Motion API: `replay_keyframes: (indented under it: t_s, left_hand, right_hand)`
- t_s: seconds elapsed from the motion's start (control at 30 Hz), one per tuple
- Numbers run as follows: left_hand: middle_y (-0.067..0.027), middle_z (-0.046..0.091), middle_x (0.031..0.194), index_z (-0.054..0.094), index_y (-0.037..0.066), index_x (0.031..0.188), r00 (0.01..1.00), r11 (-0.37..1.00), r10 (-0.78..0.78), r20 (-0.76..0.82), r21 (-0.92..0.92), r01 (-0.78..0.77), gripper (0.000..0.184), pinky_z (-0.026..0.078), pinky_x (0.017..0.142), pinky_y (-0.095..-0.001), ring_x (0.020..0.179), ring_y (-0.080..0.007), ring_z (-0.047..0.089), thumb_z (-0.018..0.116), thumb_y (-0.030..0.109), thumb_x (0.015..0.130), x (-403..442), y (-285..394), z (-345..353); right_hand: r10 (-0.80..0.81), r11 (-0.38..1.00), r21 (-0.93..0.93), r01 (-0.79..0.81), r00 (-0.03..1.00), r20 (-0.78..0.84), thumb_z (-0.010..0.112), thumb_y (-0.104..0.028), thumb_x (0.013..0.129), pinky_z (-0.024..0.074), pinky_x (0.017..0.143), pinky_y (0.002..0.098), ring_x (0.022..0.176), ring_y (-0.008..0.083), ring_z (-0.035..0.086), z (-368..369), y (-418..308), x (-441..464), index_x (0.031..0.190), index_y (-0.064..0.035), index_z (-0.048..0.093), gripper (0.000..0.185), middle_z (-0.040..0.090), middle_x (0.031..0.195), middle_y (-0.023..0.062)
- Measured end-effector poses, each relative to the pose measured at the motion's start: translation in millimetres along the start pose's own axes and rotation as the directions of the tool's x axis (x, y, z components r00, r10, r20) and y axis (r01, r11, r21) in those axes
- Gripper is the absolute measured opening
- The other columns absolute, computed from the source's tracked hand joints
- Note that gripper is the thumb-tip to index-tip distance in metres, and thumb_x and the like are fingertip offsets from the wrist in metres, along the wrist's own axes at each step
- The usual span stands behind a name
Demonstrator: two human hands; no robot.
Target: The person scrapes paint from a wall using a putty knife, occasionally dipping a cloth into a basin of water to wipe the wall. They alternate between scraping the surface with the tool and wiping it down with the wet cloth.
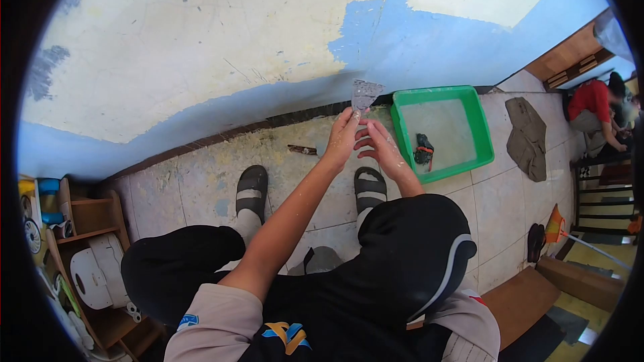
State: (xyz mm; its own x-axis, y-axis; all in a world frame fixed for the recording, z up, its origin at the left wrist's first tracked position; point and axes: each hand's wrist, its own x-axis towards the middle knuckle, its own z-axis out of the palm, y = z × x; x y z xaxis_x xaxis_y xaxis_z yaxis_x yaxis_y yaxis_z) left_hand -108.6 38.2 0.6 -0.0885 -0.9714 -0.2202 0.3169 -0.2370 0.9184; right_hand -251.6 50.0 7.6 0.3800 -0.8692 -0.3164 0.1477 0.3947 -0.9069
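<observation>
My left hand (342,135) is closed round the handle of a putty knife (366,95), whose wide blade points up toward the wall and is speckled with residue. Just to its right is my right hand (381,144), fingers apart and slightly bent, close to the handle end; whether they touch it I cannot tell. Pale flecks stick to the skin of the right hand and wrist. In front stands the wall (268,33), cream where the light blue paint (429,40) is gone, blue elsewhere.
A green tub (488,127) of cloudy water, with a dark and orange object (423,150) at its edge, sits right of my hands. A dark stick-like piece (302,150) and a brown cloth (527,135) lie on the floor. Shelves (94,234) stand left; a person in red (590,107) crouches far right.
</observation>
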Motion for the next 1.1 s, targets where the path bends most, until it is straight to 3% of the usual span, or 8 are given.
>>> replay_keyframes:
  t_s: [0.07, 0.13, 0.27, 0.33, 0.43, 0.6, 0.93, 1.1]
  left_hand:
    - [-0.0012, 0.061, 0.109, 0.059, 0.009, 0.121, 0.999, 0.995, -0.036, -0.006, -0.094, 0.035, 0.028, 0.039, 0.094, -0.0294, 0.105, -0.0122, 0.052, 0.044, 0.028, 0.106, 2, 1, 0]
    - [-0.0007, 0.061, 0.109, 0.061, 0.01, 0.12, 0.997, 0.979, -0.074, -0.011, -0.192, 0.071, 0.029, 0.039, 0.095, -0.0304, 0.106, -0.0124, 0.051, 0.045, 0.029, 0.106, 3, -1, 2]
    - [0.0002, 0.062, 0.114, 0.061, 0.011, 0.124, 0.991, 0.963, -0.132, -0.002, -0.238, 0.127, 0.032, 0.037, 0.097, -0.0322, 0.107, -0.013, 0.052, 0.047, 0.032, 0.105, 7, -8, 4]
    - [0.0004, 0.063, 0.115, 0.062, 0.012, 0.125, 0.984, 0.957, -0.174, 0.026, -0.229, 0.175, 0.033, 0.036, 0.098, -0.0327, 0.107, -0.0135, 0.053, 0.048, 0.033, 0.104, 11, -13, -1]
    - [-0.001, 0.065, 0.087, 0.063, 0.008, 0.125, 0.961, 0.965, -0.233, 0.149, -0.085, 0.247, 0.04, 0.046, 0.069, -0.0259, 0.079, -0.0101, 0.059, 0.049, 0.038, 0.103, 22, -7, -11]
    - [-0.0022, 0.065, 0.077, 0.069, 0.002, 0.105, 0.995, 0.989, 0.104, -0.001, 0.111, -0.103, 0.034, 0.046, 0.059, -0.0252, 0.065, -0.0096, 0.059, 0.053, 0.032, 0.102, 61, -17, -26]
    - [-0.0078, 0.071, 0.081, 0.067, -0.007, 0.098, 0.974, 0.962, 0.196, -0.112, 0.215, -0.169, 0.034, 0.053, 0.066, -0.0269, 0.075, -0.0125, 0.069, 0.056, 0.024, 0.102, 69, 4, -29]
    - [-0.0081, 0.07, 0.075, 0.067, -0.007, 0.093, 0.974, 0.986, 0.165, -0.155, 0.033, -0.161, 0.034, 0.052, 0.06, -0.026, 0.068, -0.0122, 0.068, 0.056, 0.024, 0.102, 71, 3, -23]
  right_hand:
    - [0.0, 0.998, 0.061, 0.001, 1.0, -0.013, 0.045, -0.042, 0.105, 0.0489, 0.077, 0.0278, 0.092, 0.0132, 0.059, 1, 14, 14, 0.126, -0.0111, 0.054, 0.039, 0.06, 0.106, 0.0031]
    - [-0.135, 0.97, -0.227, 0.088, 0.971, -0.2, 0.044, -0.043, 0.105, 0.0487, 0.076, 0.0299, 0.092, 0.0135, 0.059, 0, 25, 28, 0.123, -0.0112, 0.054, 0.037, 0.058, 0.099, 0.0035]
    - [-0.274, 0.927, -0.33, 0.178, 0.922, -0.272, 0.043, -0.043, 0.106, 0.0461, 0.067, 0.0279, 0.083, 0.0122, 0.058, 7, 37, 42, 0.117, -0.0111, 0.054, 0.035, 0.055, 0.089, 0.0025]
    - [-0.178, 0.984, -0.032, 0.175, 0.957, -0.23, 0.042, -0.042, 0.106, 0.0408, 0.057, 0.0245, 0.068, 0.0091, 0.052, 14, 27, 37, 0.107, -0.0103, 0.055, 0.034, 0.054, 0.081, 0.0008]
    - [-0.05, 0.995, 0.074, 0.067, 0.976, -0.213, 0.042, -0.041, 0.106, 0.0357, 0.05, 0.0221, 0.058, 0.0065, 0.046, 5, 32, 44, 0.1, -0.0099, 0.055, 0.034, 0.052, 0.074, -0.0026]
    - [-0.195, 0.979, -0.107, 0.172, 0.943, -0.27, 0.048, -0.034, 0.106, 0.0343, 0.048, 0.0227, 0.055, 0.0042, 0.043, 8, 38, 62, 0.094, -0.0092, 0.056, 0.028, 0.049, 0.069, -0.005]
    - [-0.373, 0.927, -0.198, 0.319, 0.836, -0.401, 0.055, -0.023, 0.103, 0.034, 0.05, 0.0242, 0.057, 0.0026, 0.044, 26, 62, 105, 0.085, -0.0035, 0.062, 0.028, 0.051, 0.062, -0.0044]
    - [-0.455, 0.886, -0.3, 0.354, 0.787, -0.417, 0.056, -0.025, 0.103, 0.0333, 0.048, 0.0247, 0.054, 0.0027, 0.043, 23, 65, 108, 0.087, -0.0033, 0.064, 0.028, 0.049, 0.06, -0.0052]
